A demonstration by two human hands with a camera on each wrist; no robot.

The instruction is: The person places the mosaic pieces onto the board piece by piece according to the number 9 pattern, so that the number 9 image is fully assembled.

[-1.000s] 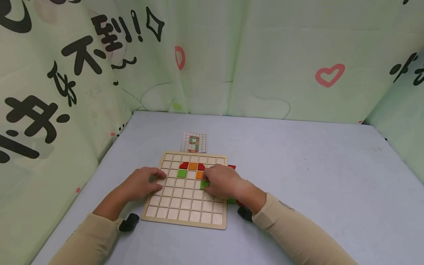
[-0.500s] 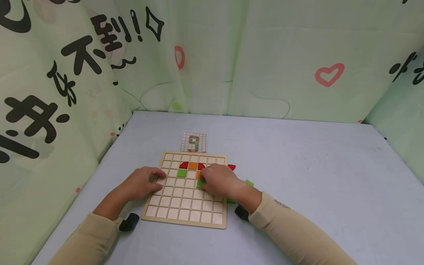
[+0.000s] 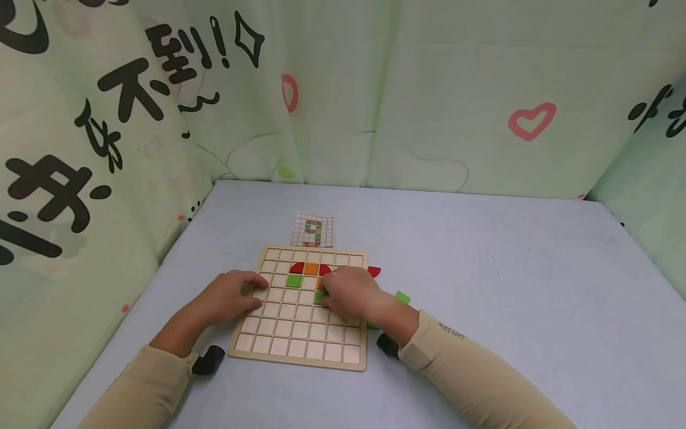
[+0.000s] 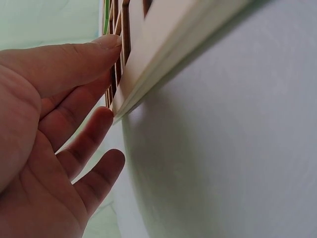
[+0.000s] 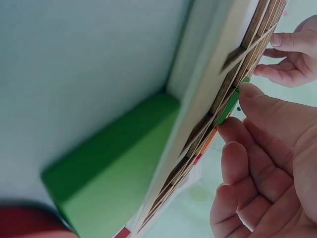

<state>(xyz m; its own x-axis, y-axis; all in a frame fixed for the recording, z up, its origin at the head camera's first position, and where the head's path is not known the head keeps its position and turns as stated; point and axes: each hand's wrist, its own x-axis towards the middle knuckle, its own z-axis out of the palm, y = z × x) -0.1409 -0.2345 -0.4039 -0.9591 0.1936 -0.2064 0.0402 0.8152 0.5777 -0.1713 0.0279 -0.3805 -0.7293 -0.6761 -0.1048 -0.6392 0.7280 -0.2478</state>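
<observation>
Across the gridded wooden board (image 3: 281,345), the right hand (image 3: 351,292) is pinching a green tile (image 3: 320,298) between thumb and finger, beside a partly hidden orange tile (image 3: 320,282). At the board's left edge, the left hand (image 3: 230,295) is resting, fingers loosely apart. Just beyond, a printed pattern card (image 3: 313,230) is lying.

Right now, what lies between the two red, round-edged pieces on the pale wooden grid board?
One orange square piece lies between the left red piece and the right red piece on the board, as the head view shows.
</observation>
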